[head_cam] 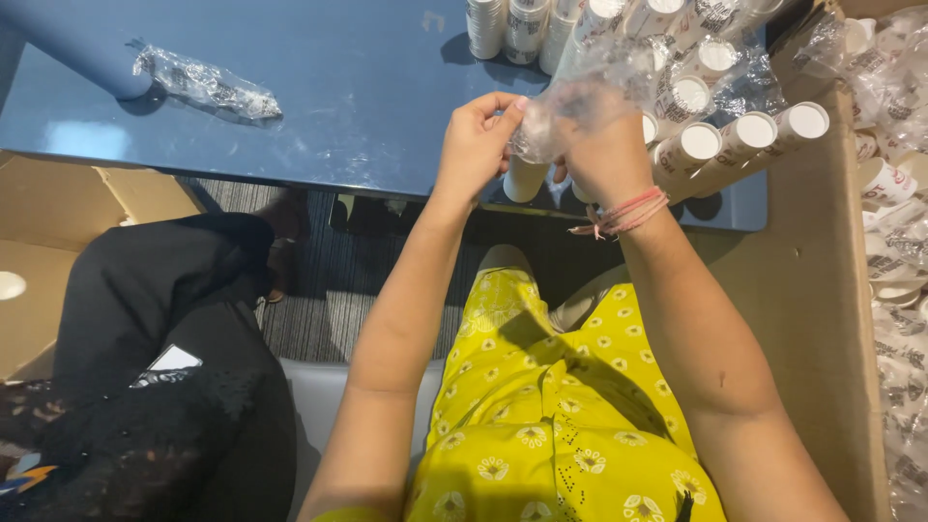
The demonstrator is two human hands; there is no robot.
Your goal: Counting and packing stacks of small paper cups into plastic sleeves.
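Upper left of frame: crumpled plastic wrapper (206, 85) lies on the blue table (367, 106). Center: left hand (476, 145) has its fingertips pinching the clear plastic sleeve (580, 106), w/ a stack of white paper cups (527, 177) just beneath. Right hand (607, 150) grips the same sleeve, fingers curled behind the film, partly hidden. More sleeved cup stacks (744, 135) lie to the right, beside a cardboard box (812, 280).

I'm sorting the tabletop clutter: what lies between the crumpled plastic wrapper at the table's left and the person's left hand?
In the head view, only bare blue table lies between the crumpled wrapper and the left hand.
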